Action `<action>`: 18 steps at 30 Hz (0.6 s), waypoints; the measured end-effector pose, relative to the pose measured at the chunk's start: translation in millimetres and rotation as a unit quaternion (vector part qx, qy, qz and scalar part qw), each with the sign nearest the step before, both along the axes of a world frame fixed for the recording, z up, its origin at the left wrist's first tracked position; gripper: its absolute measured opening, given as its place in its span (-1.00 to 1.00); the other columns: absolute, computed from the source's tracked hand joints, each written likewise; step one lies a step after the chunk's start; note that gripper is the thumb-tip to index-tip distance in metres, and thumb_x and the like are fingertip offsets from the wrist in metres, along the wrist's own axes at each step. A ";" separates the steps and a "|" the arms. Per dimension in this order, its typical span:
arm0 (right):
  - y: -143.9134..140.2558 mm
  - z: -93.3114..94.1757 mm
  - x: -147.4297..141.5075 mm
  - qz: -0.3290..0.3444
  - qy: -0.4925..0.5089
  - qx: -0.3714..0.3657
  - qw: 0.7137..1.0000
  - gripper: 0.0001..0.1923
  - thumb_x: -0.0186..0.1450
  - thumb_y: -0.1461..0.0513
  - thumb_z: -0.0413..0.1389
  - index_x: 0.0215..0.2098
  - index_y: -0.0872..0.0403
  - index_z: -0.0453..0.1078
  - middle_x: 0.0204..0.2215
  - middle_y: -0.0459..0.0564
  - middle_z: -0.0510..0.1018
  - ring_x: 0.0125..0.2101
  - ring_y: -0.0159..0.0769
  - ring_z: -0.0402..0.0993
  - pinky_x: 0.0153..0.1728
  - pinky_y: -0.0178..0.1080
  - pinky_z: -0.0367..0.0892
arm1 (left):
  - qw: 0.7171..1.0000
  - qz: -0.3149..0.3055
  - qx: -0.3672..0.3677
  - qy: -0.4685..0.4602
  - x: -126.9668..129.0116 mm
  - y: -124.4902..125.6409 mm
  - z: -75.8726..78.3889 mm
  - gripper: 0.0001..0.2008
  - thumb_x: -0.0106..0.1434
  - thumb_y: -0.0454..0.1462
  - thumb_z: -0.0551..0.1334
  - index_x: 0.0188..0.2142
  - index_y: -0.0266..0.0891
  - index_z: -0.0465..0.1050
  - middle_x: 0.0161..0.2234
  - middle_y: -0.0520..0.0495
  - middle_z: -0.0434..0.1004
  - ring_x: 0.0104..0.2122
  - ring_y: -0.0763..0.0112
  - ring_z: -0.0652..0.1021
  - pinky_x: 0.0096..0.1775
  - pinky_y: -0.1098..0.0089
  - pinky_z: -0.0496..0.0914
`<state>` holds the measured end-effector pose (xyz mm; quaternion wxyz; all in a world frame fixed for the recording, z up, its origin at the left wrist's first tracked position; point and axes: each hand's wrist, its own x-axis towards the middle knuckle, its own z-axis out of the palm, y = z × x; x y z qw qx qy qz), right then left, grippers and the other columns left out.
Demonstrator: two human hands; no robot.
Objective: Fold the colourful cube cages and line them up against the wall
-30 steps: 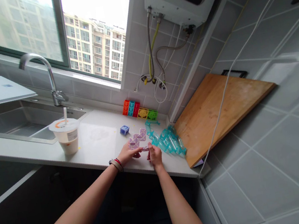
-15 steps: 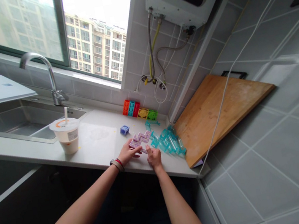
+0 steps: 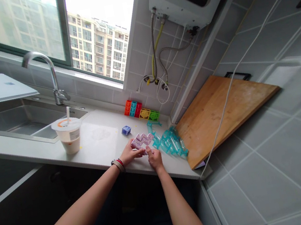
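Between my hands is a pink and white folding snake puzzle (image 3: pixel 143 140), bent into a zigzag just above the counter. My left hand (image 3: pixel 130 153), with a watch and bands at the wrist, grips its left end. Closed around the puzzle's lower part, my right hand (image 3: pixel 155 159) has its thumb pointing up; the fingers hide the piece inside. A small blue block (image 3: pixel 126 130) sits behind my left hand. To the right of the puzzle lies a heap of clear turquoise plastic pieces (image 3: pixel 171 141).
Several coloured blocks (image 3: pixel 137 109) stand in a row by the wall. A lidded drink cup with a straw (image 3: pixel 69 136) is near the sink (image 3: pixel 9 123) and faucet (image 3: pixel 52 77). The wooden board (image 3: pixel 221 115) leans at the right, with a white cord (image 3: pixel 226 95) hanging across it.
The zigzag puzzle has tilted slightly, and its folds look closer together. Both hands keep their hold in nearly the same place. The whole view has shifted a little.
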<state>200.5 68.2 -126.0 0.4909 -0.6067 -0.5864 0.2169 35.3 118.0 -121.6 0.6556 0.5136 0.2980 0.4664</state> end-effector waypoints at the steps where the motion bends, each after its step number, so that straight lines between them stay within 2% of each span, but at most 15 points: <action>1: 0.2 -0.5 -0.2 0.008 -0.004 0.002 1.000 -0.36 0.35 -0.21 -0.03 -0.69 0.01 0.26 -0.77 -0.15 0.30 -0.65 -0.32 0.30 -0.53 -0.31 0.24 | 1.000 0.002 -0.005 -0.005 -0.5 -0.3 0.6 -0.28 -0.07 -0.09 0.58 -0.02 -0.21 0.28 -0.29 -0.05 0.58 -0.33 0.20 0.67 -0.29 0.22 0.61; 6: -0.7 -4.0 -1.4 0.030 -0.020 0.010 0.999 -0.45 0.39 -0.18 -0.03 -0.54 0.02 0.32 -0.71 -0.18 0.36 -0.65 -0.35 0.31 -0.48 -0.32 0.24 | 0.999 -0.007 -0.029 -0.035 -2.1 -2.0 4.8 -0.34 -0.04 -0.13 0.57 -0.05 -0.22 0.32 -0.23 -0.11 0.61 -0.23 0.16 0.67 -0.15 0.16 0.59; 10: -3.7 -3.3 -1.9 0.033 -0.038 0.028 0.998 -0.52 0.41 -0.13 -0.02 -0.46 0.02 0.36 -0.63 -0.15 0.41 -0.57 -0.31 0.35 -0.38 -0.31 0.26 | 0.997 -0.021 -0.045 -0.054 -3.1 -1.9 6.2 -0.36 -0.04 -0.17 0.57 -0.03 -0.23 0.34 -0.21 -0.13 0.63 -0.19 0.12 0.68 -0.08 0.12 0.56; 13: -6.3 -0.9 -2.8 0.041 -0.047 0.038 0.997 -0.56 0.42 -0.11 -0.01 -0.38 0.02 0.40 -0.60 -0.13 0.43 -0.53 -0.29 0.37 -0.34 -0.30 0.27 | 0.996 -0.019 -0.058 -0.068 -4.6 1.2 4.4 -0.36 -0.02 -0.18 0.57 -0.02 -0.24 0.35 -0.25 -0.09 0.62 -0.24 0.18 0.68 -0.09 0.13 0.57; 18: -6.7 0.2 -5.9 0.063 -0.042 0.046 0.996 -0.60 0.41 -0.09 0.00 -0.17 0.01 0.47 -0.46 -0.09 0.52 -0.52 -0.29 0.41 -0.39 -0.31 0.32 | 0.993 -0.024 -0.070 -0.097 -7.3 7.9 -0.1 -0.47 0.01 -0.20 0.56 -0.09 -0.26 0.42 -0.31 -0.05 0.61 -0.28 0.30 0.67 -0.09 0.21 0.57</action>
